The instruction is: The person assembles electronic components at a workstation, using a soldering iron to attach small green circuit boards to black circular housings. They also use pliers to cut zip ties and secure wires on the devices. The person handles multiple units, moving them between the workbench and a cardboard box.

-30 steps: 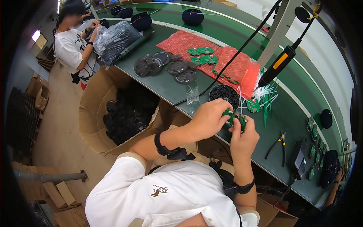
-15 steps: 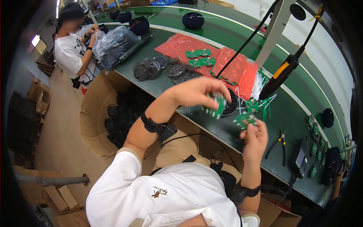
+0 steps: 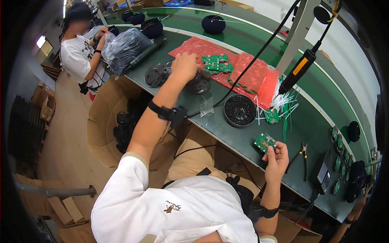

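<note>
My right hand (image 3: pixel 276 158) pinches a small green circuit board (image 3: pixel 265 142) by its near edge, just above the table's front edge. My left hand (image 3: pixel 185 67) is stretched forward over black round plastic parts (image 3: pixel 197 84) beside the red bubble wrap. Its fingers bend downward and the fingertips are hidden, so a hold cannot be made out. More black round parts (image 3: pixel 154 76) lie just left of it. Several green boards (image 3: pixel 217 63) rest on the red bubble wrap (image 3: pixel 190 45), right of my left hand.
A round tin of black screws (image 3: pixel 240 110) stands mid-table, near white cable ties (image 3: pixel 286 98). An electric screwdriver (image 3: pixel 298 71) hangs above. Pliers (image 3: pixel 300 160) and a black box (image 3: pixel 321 172) lie right. A carton (image 3: pixel 99 121) stands below left; a co-worker (image 3: pixel 81 52) handles something beyond.
My left hand has moved away from my right, forward and left to the black parts. The board it held has left it; the boards on the bubble wrap look rearranged. My right hand keeps its board.
</note>
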A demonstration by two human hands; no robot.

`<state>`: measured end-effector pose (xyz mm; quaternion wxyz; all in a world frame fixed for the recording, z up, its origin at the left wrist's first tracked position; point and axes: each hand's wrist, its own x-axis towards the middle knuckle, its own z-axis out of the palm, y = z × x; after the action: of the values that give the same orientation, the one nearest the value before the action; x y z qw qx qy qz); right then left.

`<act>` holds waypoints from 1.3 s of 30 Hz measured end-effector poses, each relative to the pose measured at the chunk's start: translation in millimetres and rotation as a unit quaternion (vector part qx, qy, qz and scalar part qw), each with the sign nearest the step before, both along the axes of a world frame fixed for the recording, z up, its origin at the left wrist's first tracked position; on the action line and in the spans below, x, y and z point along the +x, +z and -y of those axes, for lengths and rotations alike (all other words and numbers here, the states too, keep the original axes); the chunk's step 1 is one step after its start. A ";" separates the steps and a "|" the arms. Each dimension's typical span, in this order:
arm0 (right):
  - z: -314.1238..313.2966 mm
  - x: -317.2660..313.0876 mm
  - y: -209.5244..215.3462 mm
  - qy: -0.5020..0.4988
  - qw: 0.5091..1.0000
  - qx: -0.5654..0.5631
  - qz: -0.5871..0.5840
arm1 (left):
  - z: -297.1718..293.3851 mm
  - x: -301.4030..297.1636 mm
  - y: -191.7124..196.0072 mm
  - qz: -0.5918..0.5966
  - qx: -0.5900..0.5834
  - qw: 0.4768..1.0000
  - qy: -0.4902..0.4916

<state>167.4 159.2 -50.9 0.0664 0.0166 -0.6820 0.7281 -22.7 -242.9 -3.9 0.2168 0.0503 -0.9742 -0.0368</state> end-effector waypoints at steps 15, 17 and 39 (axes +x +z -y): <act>-13.3 -3.4 11.2 -0.039 0.999 -0.034 -0.005 | -1.9 70.4 64.3 0.073 0.580 0.759 -0.287; -22.6 -3.7 17.1 -0.059 0.998 -0.015 -0.002 | -44.7 109.9 55.6 0.133 0.569 0.753 -0.303; -35.7 26.4 35.6 0.024 0.997 0.041 0.054 | -205.9 183.8 -11.1 0.031 0.390 0.838 -0.380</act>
<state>193.8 194.9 -15.2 0.0115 -0.0034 -0.7136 0.7004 161.2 -37.0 -15.0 0.1182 -0.2424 -0.8279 -0.4919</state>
